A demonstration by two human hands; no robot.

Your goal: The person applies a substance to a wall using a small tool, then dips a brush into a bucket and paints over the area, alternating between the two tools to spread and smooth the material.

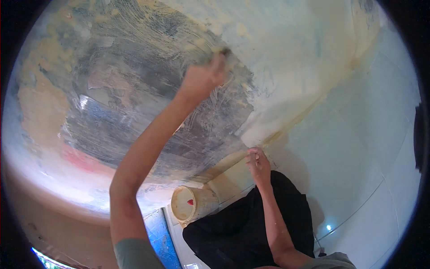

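My left hand [204, 80] is raised against the wall [295, 49], its fingers closed around a small, dark-tipped object [225, 52] that is blurred and hard to identify. Around that hand the wall shows a large dark grey patch [156, 76] with streaks and yellowish smears. My right hand [259, 165] is lower, above my knee near the foot of the wall. Its fingers are curled in, and what they hold, if anything, is too small to name.
A whitish bucket [210, 199] with a small red mark inside stands on the floor by the wall, beside my black-clothed leg [233, 228]. A blue panel [161, 235] lies left of it. Pale floor tiles [358, 179] extend to the right.
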